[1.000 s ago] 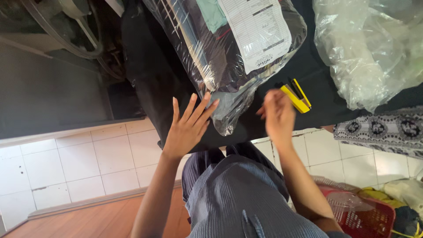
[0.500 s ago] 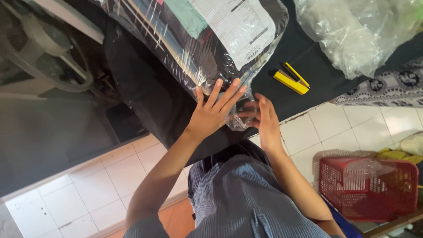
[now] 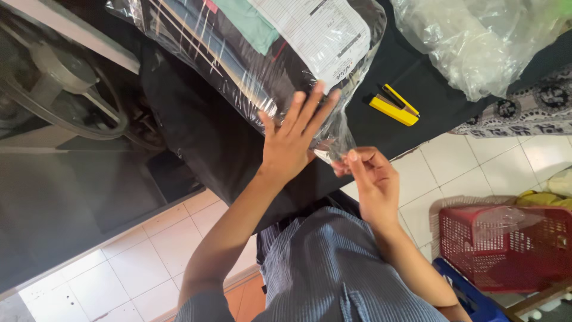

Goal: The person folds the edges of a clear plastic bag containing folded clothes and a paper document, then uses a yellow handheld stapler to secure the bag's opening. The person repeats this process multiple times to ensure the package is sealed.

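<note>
A clear plastic bag (image 3: 238,65) stuffed with folded dark and striped clothes, with a printed paper sheet (image 3: 319,33) inside, lies on a black cloth-covered table (image 3: 417,77). My left hand (image 3: 295,137) lies flat, fingers spread, on the bag's near end. My right hand (image 3: 369,179) pinches the loose plastic at the bag's mouth (image 3: 333,146) between thumb and fingers, just right of the left hand.
A yellow utility knife (image 3: 393,106) lies on the black cloth right of the bag. A heap of crumpled clear plastic (image 3: 482,42) sits at the far right. Below the table stand a red plastic basket (image 3: 506,244) and white floor tiles (image 3: 471,167). A machine wheel (image 3: 53,77) is at left.
My left hand moved up onto the bag and pressed flat. My right hand left the knife area, came beside the left and pinched the bag's plastic edge.
</note>
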